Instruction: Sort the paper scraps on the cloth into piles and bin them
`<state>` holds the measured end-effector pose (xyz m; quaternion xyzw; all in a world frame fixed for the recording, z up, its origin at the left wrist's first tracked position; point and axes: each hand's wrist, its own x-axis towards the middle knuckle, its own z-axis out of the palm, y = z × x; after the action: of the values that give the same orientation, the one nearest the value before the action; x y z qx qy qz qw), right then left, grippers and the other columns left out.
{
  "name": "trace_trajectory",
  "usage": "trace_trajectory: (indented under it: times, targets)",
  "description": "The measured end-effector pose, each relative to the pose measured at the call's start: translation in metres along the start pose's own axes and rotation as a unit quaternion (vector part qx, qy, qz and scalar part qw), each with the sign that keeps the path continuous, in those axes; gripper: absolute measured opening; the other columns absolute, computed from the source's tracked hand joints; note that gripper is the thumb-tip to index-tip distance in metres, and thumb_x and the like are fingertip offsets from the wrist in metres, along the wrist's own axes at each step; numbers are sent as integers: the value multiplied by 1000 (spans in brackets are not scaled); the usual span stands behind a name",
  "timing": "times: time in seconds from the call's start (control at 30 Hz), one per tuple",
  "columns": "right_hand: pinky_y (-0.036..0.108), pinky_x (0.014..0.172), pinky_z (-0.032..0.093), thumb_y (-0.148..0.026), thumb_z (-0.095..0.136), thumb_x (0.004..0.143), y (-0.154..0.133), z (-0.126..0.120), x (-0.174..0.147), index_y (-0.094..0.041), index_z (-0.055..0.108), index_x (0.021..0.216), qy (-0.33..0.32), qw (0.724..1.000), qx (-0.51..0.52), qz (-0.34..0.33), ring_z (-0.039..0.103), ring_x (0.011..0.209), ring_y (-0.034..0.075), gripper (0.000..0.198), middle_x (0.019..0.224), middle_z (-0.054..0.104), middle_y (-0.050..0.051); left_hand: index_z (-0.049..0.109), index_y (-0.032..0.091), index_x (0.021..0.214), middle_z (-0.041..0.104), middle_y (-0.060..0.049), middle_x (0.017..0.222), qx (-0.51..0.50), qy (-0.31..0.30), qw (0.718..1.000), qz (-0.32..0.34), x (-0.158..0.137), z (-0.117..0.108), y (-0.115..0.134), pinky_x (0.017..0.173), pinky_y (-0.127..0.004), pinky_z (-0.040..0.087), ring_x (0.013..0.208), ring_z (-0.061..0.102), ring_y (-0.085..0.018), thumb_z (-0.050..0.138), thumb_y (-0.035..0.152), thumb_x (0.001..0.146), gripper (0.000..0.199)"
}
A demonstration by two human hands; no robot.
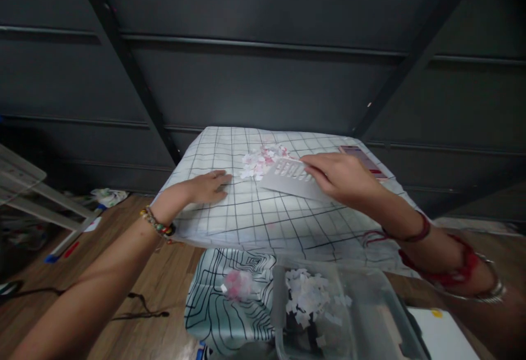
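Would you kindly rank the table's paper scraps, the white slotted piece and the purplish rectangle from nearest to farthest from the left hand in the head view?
1. Paper scraps: right of the left hand.
2. White slotted piece: farther right, in the right hand.
3. Purplish rectangle: far right.

The left hand (207, 187) rests palm down, its fingers (217, 174) loosely spread and aimed toward the right hand's fingertips, its thumb (219, 196) on the near side of them. Behind those fingers, the left wrist (181, 195) is low and the left arm (98, 278) stretches back toward the body. The right hand (343, 176), well apart from the left fingers, is closed in a pinch, its thumb (321, 180) just nearer the body than the index finger (314, 159). The right arm (394, 215) slants back from these fingers.
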<state>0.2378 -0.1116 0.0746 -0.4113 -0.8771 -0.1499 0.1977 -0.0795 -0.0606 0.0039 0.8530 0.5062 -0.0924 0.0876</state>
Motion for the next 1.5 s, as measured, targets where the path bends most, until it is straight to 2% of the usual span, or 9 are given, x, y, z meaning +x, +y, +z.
trace_trajectory:
  times: [0.27, 0.47, 0.8, 1.0, 1.1, 1.2, 1.3, 1.4, 1.5]
  targets:
    - [33, 74, 47, -13, 37, 87, 52, 36, 12, -11, 61, 104, 62, 996, 4, 57, 62, 86, 21, 30, 92, 67, 11, 44, 13, 132, 40, -15, 141, 9, -15, 1000, -12, 33, -21, -2, 102, -39, 36, 127, 40, -29, 43, 49, 81, 63]
    - [34, 75, 46, -8, 37, 84, 79, 51, 8, -11, 61, 107, 93, 994, 2, 64, 61, 84, 20, 34, 90, 66, 10, 37, 11, 138, 36, -18, 143, 6, 9, 999, -38, 56, -24, -3, 100, -41, 37, 129, 37, -31, 37, 59, 83, 73]
    - [37, 78, 42, -3, 35, 80, 113, 61, 25, -15, 63, 105, 162, 985, 3, 55, 58, 86, 20, 39, 92, 67, 9, 27, 2, 139, 36, -21, 142, -14, 172, 979, -106, 116, -29, -22, 105, -41, 31, 133, 32, -29, 21, 43, 93, 62]
    - [37, 79, 42, 0, 36, 76, 123, 78, 27, -19, 65, 103, 172, 985, 23, 16, 59, 84, 18, 44, 90, 68, 6, 27, 0, 137, 36, -23, 141, -11, 224, 968, -109, 119, -12, -12, 106, -39, 31, 131, 34, -28, 18, 38, 94, 59]
    - [37, 78, 42, -1, 36, 77, 125, 89, 23, -18, 66, 101, 184, 982, 27, 8, 59, 81, 17, 42, 86, 67, 5, 29, 0, 136, 37, -25, 140, -13, 188, 973, -136, 113, -6, -12, 103, -42, 35, 129, 37, -33, 29, 55, 87, 74]
    - [35, 76, 42, -3, 36, 80, 125, 97, 18, -16, 66, 96, 198, 980, 28, 0, 59, 77, 17, 37, 82, 67, 6, 34, 1, 134, 34, -26, 141, -14, 99, 975, -200, 108, -7, -14, 101, -49, 34, 132, 30, -39, 34, 73, 76, 93]
    - [33, 75, 41, -3, 35, 82, 122, 100, 16, -14, 66, 94, 207, 978, 25, -7, 58, 76, 16, 35, 81, 68, 6, 22, -3, 140, 21, -27, 146, -5, 40, 968, -249, 106, -12, -17, 104, -50, 31, 136, 19, -39, 35, 77, 72, 106]
    - [32, 75, 41, -3, 36, 83, 117, 98, 16, -13, 65, 96, 206, 978, 19, -13, 58, 77, 16, 33, 82, 68, 6, 20, -4, 141, 17, -27, 147, -9, 18, 965, -260, 106, -13, -20, 105, -51, 28, 136, 18, -39, 29, 77, 76, 104]
    - [32, 75, 41, -3, 38, 83, 114, 95, 16, -13, 63, 97, 204, 979, 16, -17, 58, 77, 17, 31, 83, 68, 5, 26, 0, 139, 23, -26, 146, -10, 57, 968, -244, 109, -8, -21, 105, -49, 28, 135, 21, -38, 27, 70, 82, 90]
